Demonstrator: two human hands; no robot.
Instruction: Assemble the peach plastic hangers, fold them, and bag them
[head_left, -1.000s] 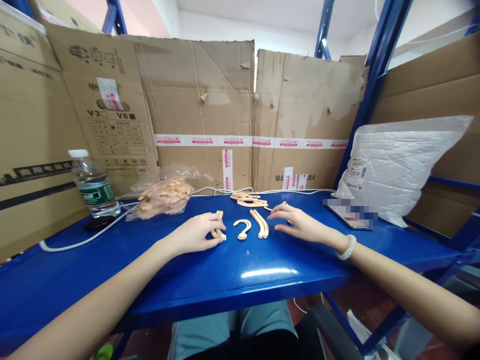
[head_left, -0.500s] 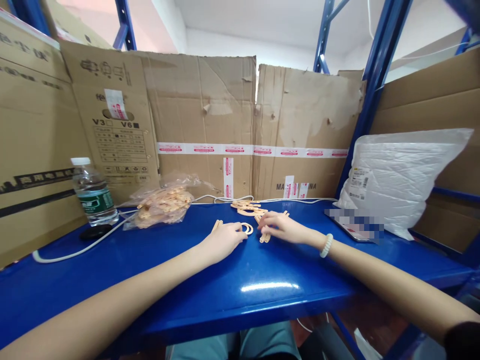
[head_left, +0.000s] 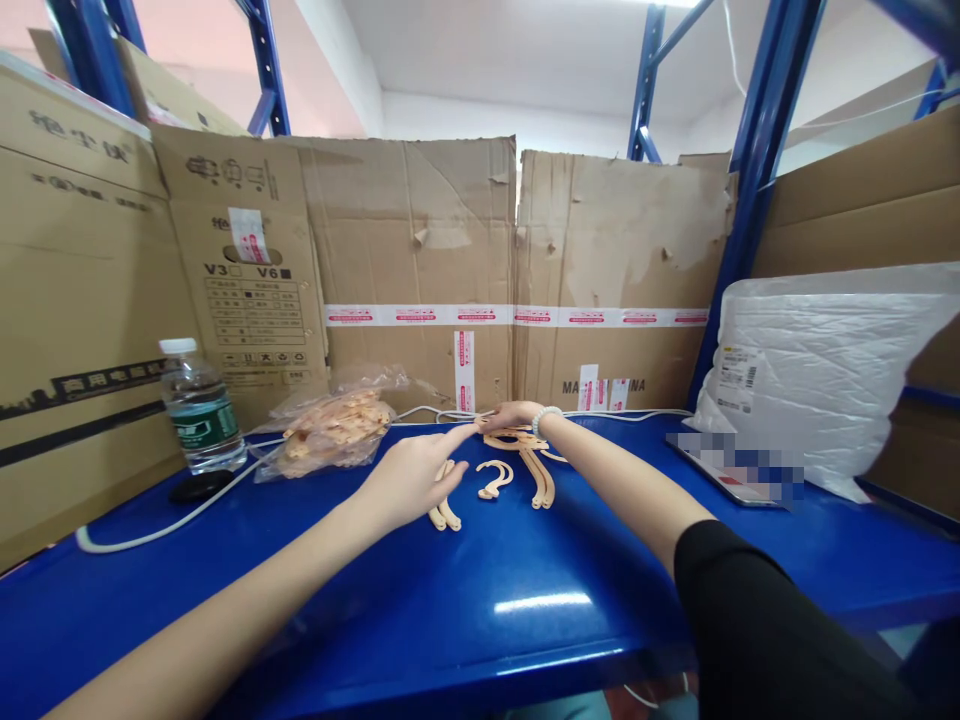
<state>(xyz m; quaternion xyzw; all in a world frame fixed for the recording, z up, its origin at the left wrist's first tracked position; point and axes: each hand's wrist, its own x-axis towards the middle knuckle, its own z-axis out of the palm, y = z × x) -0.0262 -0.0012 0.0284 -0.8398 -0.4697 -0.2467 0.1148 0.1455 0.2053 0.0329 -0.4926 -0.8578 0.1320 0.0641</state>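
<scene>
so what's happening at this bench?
A person has both hands over pale curved parts on a blue table. The right hand is at the pile at the back; its grip can't be made out. The left hand is open over one pair of strips, fingers pointing toward the right hand; contact is unclear. Small hooked parts lie between that pair and another pair. A clear bag of similar parts sits back left.

The curved pieces look smooth, like wood or plastic. The counter is glossy, the cardboard panels matt and roughly scuffed, the bottle clear plastic, the see-through bag crinkled film.
</scene>
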